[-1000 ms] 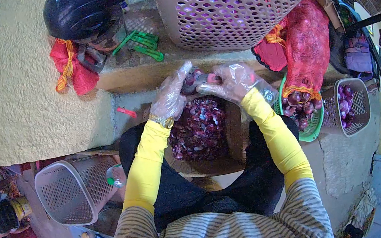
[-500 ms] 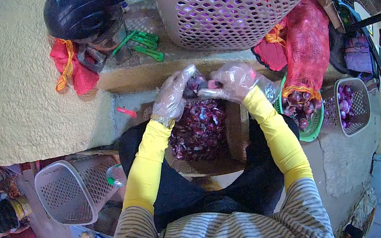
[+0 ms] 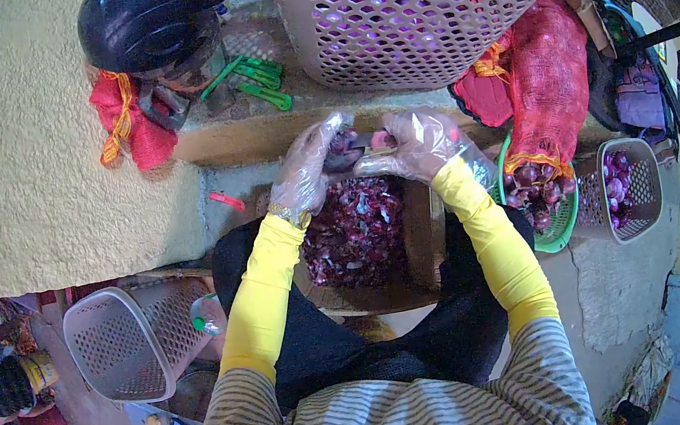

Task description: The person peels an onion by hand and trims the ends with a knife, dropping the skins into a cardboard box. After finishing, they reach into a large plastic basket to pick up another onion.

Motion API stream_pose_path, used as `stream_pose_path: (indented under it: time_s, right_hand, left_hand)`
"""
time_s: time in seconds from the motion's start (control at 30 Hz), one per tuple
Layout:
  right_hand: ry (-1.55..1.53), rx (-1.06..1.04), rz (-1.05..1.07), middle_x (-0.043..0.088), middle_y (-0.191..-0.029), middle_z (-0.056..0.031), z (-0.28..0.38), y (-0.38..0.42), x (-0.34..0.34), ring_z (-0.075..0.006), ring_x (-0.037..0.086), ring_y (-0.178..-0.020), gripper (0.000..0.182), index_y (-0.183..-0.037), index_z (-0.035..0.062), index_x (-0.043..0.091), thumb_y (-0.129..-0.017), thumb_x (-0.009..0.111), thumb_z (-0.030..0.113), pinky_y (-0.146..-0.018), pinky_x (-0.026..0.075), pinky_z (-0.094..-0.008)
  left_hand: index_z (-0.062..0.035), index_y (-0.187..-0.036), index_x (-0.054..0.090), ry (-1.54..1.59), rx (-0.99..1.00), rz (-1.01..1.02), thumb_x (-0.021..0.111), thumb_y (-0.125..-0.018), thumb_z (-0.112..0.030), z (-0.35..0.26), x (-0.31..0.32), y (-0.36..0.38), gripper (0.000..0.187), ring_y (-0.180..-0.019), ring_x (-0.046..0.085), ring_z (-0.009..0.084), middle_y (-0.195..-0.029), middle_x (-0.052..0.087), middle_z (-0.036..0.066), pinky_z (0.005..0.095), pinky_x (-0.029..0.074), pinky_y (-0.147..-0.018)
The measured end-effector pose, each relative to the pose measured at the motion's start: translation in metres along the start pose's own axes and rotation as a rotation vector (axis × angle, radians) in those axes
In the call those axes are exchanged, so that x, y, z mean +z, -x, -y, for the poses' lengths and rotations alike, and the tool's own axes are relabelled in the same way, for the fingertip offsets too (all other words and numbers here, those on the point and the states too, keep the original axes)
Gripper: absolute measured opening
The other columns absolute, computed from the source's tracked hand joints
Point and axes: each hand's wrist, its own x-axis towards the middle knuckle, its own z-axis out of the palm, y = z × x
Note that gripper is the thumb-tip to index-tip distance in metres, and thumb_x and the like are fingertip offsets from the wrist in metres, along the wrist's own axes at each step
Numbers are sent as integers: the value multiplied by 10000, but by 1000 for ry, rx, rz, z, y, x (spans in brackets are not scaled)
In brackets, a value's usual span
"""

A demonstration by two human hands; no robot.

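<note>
Both of my hands wear clear plastic gloves above a cardboard box (image 3: 422, 239). My left hand (image 3: 302, 169) is closed around a red onion (image 3: 340, 157). My right hand (image 3: 423, 146) grips a small knife (image 3: 380, 143) with a pink handle, its blade side against the onion; the glove hides part of it. Below the hands, the box between my legs holds a heap of purple onion skins (image 3: 354, 232). Beside my right forearm stands a green basket (image 3: 571, 222), and red onions (image 3: 534, 192) spill into it from the mouth of a red mesh sack (image 3: 555, 80).
A large perforated basket (image 3: 425, 21) stands on the ledge ahead. Left of it are a black helmet (image 3: 145, 21), green cutters (image 3: 261, 78) and a red net bag (image 3: 134, 120). Grey baskets stand left (image 3: 116, 346) and right (image 3: 643, 191), the right one containing onions. A bottle (image 3: 208, 314) is by my left arm.
My hands have shifted slightly, and the right hand has turned so that more of the knife shows against the onion. The surroundings look the same.
</note>
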Motion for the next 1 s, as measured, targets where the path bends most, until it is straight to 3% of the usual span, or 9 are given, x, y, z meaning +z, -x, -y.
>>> stream_pose_path:
  time_s: [0.13,0.4,0.53,0.63,0.7,0.73,0.8,0.9,1.0]
  right_hand:
    - [44,-111,-57,649,-656,-107,3,-1,-2,-320,671,-634,553,-752,174,661,-707,753,717,-575,508,-462]
    - [81,-92,100,660,-682,-99,10,-2,-3,-314,677,-669,538,-765,166,677,-807,671,702,-617,517,-472]
    - [60,-104,176,679,-711,-92,8,-3,-4,-316,690,-709,542,-780,180,709,-845,625,711,-643,531,-476]
    - [46,-161,222,688,-723,-89,5,-1,-2,-319,695,-716,538,-791,191,722,-845,624,716,-648,541,-478]
    - [38,-206,247,691,-728,-89,9,-1,-2,-320,696,-717,538,-797,195,726,-840,626,722,-652,545,-479]
    - [29,-211,274,693,-731,-90,14,-1,-4,-322,698,-718,540,-805,202,733,-828,632,731,-654,548,-479]
    - [75,-182,381,692,-730,-104,20,0,-10,-332,706,-730,576,-826,201,745,-799,629,765,-661,553,-482]
    - [-29,-287,247,677,-707,-125,15,3,-7,-334,683,-677,484,-788,168,733,-791,728,652,-622,526,-483]
    - [-53,-236,349,680,-745,-156,13,-1,-12,-365,681,-705,497,-852,154,746,-822,694,648,-645,526,-500]
  left_hand:
    - [-50,-1307,632,-363,329,95,570,-1029,-444,11,-8,1,487,-1050,668,166,-1216,674,100,358,560,-907]
    - [4,-1192,684,-49,-128,11,580,-1022,-454,-5,5,5,500,-935,679,152,-1032,730,107,332,543,-929]
    - [3,-1161,697,-103,-72,-1,577,-1018,-480,4,-2,-2,517,-916,678,144,-1031,728,106,338,552,-916]
    - [-13,-1279,628,-120,-56,20,634,-1002,-364,26,-29,-23,447,-936,688,190,-1065,719,127,370,568,-893]
    - [-65,-1416,514,-432,323,140,710,-937,-140,45,-55,-42,522,-952,690,239,-1105,705,153,383,562,-902]
    - [-65,-1416,514,-432,323,139,710,-937,-140,43,-53,-41,522,-952,690,239,-1105,705,153,383,562,-902]
    - [-57,-1234,650,-245,207,-22,610,-1006,-456,37,-43,-36,461,-1037,671,240,-1134,682,117,435,565,-924]
    - [-41,-1269,605,-114,273,-72,626,-1006,-421,39,-42,-35,462,-1081,665,281,-1168,665,147,474,570,-948]
    - [-35,-1299,570,-162,208,-19,638,-1003,-397,27,-41,-30,472,-1131,656,309,-1194,650,161,506,579,-946]
